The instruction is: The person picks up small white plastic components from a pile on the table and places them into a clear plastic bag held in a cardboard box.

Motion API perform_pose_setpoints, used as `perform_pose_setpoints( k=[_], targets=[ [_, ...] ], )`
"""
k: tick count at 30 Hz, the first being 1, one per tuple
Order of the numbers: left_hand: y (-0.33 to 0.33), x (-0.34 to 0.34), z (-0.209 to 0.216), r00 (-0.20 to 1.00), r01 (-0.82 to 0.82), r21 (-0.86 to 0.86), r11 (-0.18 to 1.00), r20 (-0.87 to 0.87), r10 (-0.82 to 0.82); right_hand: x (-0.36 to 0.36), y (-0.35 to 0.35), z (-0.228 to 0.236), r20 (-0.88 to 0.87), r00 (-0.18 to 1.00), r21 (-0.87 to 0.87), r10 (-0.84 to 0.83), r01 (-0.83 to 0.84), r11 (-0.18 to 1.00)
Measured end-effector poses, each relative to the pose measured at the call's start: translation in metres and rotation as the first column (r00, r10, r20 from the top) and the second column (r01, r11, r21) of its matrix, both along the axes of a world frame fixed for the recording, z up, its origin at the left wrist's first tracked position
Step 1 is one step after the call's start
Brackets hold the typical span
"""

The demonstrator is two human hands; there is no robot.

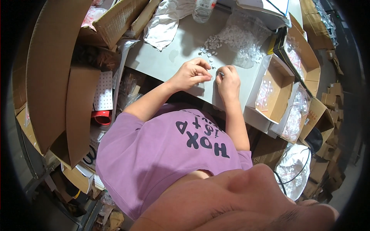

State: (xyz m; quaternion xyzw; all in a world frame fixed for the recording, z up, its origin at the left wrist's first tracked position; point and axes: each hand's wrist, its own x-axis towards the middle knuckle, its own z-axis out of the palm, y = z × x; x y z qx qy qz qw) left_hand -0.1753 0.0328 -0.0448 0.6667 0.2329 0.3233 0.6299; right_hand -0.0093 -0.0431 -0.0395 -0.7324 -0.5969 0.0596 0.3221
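Note:
Both hands are over the near part of a grey table (154, 57), a short gap apart. My left hand (191, 75) has its fingers curled and the thumb brought to the fingertips; anything in that pinch is too small to name. My right hand (229, 84) is closed, with a small greyish piece showing at its thumb and forefinger. Just beyond the fingers lie several loose small white pieces (211, 43). They spill from a clear plastic bag (243, 57) full of similar pieces, which rests farther right.
A clear bottle (203, 12) and a white cloth (161, 27) are at the table's far side. Open cardboard boxes (283, 82) with bagged parts line the right edge. Tall cardboard (52, 69) stands at the left. A red tubular object (101, 117) sits below it.

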Motion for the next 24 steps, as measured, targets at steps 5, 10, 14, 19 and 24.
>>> perform_pose_setpoints(
  k=[5, 10, 14, 19, 24],
  targets=[
    [0.003, 0.007, 0.000, 0.995, 0.099, 0.014, 0.995, 0.009, -0.099, 0.008, -0.003, 0.004, -0.002, 1.000, -0.058, -0.031, 0.031, 0.998],
    [-0.002, 0.020, -0.004, 0.984, 0.160, -0.210, 0.965, -0.039, -0.171, 0.025, -0.007, 0.001, -0.159, 0.986, -0.092, -0.051, 0.037, 0.995],
    [-0.008, 0.030, -0.001, 0.968, 0.229, -0.059, 0.972, -0.094, -0.234, 0.033, -0.016, 0.025, -0.460, 0.887, -0.142, -0.040, -0.029, 0.989],
    [-0.013, 0.040, 0.003, 0.929, 0.260, -0.113, 0.959, -0.242, -0.281, 0.030, -0.024, 0.061, -0.627, 0.744, -0.034, 0.231, -0.322, 0.946],
    [-0.018, 0.053, 0.005, 0.934, 0.334, -0.228, 0.914, -0.053, -0.354, 0.024, -0.030, 0.069, -0.571, 0.767, -0.042, 0.294, -0.385, 0.922]
  ],
)
